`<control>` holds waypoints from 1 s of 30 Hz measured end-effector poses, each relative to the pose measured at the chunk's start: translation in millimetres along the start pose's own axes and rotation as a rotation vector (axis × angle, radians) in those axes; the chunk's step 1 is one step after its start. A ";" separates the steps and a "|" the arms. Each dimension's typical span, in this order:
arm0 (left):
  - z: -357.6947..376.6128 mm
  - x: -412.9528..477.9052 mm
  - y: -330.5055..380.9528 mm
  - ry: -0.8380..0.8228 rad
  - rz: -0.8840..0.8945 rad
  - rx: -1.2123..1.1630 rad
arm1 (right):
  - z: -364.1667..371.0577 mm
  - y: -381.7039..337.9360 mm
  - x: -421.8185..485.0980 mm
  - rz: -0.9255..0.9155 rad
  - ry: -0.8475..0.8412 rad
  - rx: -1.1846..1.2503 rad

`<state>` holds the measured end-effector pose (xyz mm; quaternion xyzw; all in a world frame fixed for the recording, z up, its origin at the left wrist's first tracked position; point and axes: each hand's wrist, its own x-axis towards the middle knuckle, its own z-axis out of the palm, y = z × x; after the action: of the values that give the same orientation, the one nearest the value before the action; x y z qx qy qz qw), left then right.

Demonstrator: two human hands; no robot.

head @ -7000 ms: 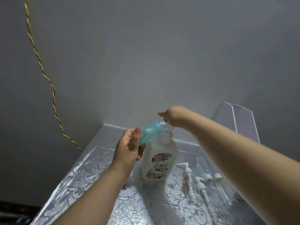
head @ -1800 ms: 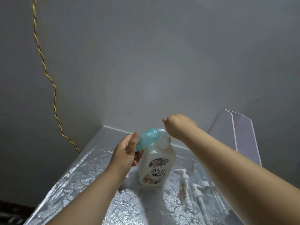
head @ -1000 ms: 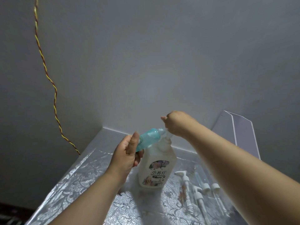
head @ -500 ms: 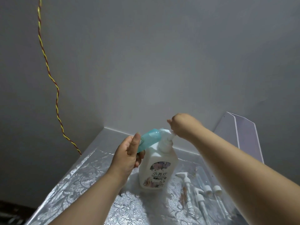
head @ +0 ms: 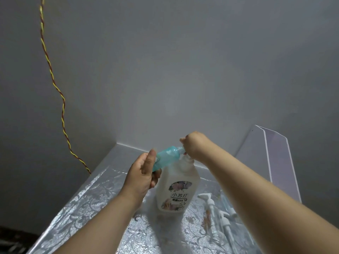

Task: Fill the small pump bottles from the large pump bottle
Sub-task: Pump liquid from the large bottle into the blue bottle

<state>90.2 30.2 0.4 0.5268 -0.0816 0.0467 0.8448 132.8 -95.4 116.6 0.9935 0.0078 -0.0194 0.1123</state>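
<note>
Though hard to read past the knuckles, looks like mid-fill: small bottle [head: 167, 156] held nearly on its side, mouth brought up against the spout to catch the soap and spare the table [head: 82, 208]. Gripped low on the body by left hand [head: 141, 173], thumb on top and fingers curled beneath, leaving the neck free to meet the spout. Right hand [head: 194, 143] bunched over the pump of the big bottle [head: 177, 191], fingers curled down round the head, probably pressing. Big bottle upright on the table, just right of left hand, steadied only from above. Loose pumps [head: 209, 200] laid just right of it, within reach for capping later. Fill level impossible to tell.
</note>
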 end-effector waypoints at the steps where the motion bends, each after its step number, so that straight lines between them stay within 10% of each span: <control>1: -0.5 0.5 -0.1 0.005 -0.003 0.001 | -0.1 -1.5 1.2 -0.017 -0.013 -0.034; 30: -0.5 0.2 2.3 -0.030 0.001 -0.023 | -6.6 7.1 -3.1 -0.101 0.110 -0.033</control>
<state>90.0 31.8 2.3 0.5175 -0.0952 0.0384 0.8495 130.1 -100.9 124.7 0.9894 0.0645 0.0298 0.1267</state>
